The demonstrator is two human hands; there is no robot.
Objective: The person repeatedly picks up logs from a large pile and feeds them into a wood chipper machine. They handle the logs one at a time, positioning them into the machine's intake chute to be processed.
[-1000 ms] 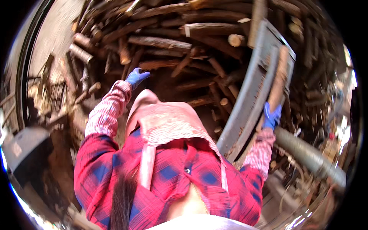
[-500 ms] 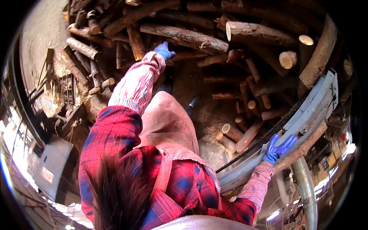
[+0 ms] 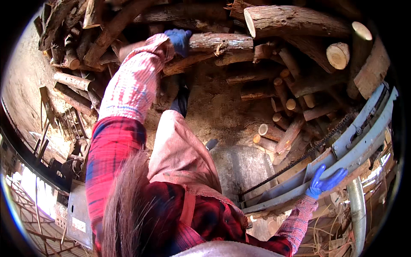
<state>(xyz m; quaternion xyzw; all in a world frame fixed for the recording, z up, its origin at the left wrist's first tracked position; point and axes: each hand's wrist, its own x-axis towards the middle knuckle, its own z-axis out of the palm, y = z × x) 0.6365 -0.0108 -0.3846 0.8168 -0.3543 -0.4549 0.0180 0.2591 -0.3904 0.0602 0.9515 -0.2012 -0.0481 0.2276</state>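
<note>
My left hand, in a blue glove, reaches to the far pile and is closed over the left part of a rough-barked log; the fingertips are partly hidden. That log lies on top of other wood. At the right my right hand, also in a blue glove, holds nothing, its fingers spread. It is at the grey metal rail of a long trough; whether the palm rests on the rail I cannot tell. A dark chain runs along the trough.
A large heap of logs fills the far side, with a thick pale-ended log on top. Short logs lie beside the trough. A grey metal box stands at the left, and a metal pipe is at the lower right.
My left hand has moved farther out and come onto the log. The view has shifted. My right hand stays open beside the trough.
</note>
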